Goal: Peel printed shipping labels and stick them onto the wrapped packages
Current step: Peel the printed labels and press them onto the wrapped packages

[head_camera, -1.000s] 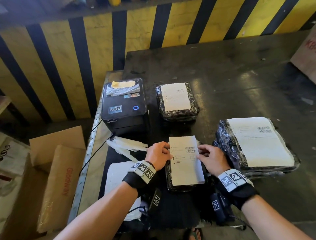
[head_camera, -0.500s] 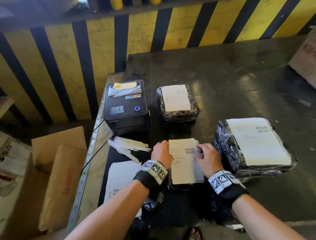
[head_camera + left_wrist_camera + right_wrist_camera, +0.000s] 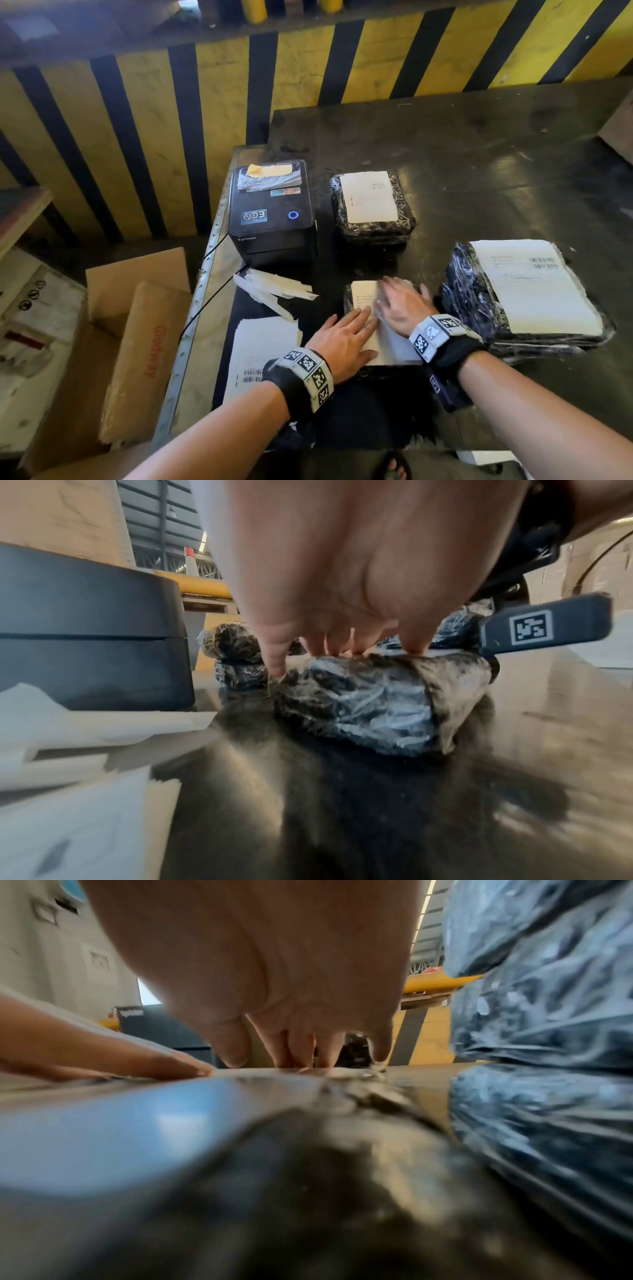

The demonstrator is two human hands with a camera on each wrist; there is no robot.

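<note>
Your left hand (image 3: 342, 337) and right hand (image 3: 400, 305) lie flat, fingers extended, pressing the shipping label (image 3: 363, 297) onto the small wrapped package (image 3: 363, 704) at the table's (image 3: 479, 154) near edge, between label printer (image 3: 272, 212) and large labelled package (image 3: 527, 291).

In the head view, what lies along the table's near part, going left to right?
Cardboard box → label sheets → left hand → right hand, both flat on the small package's label → large labelled package.
</note>
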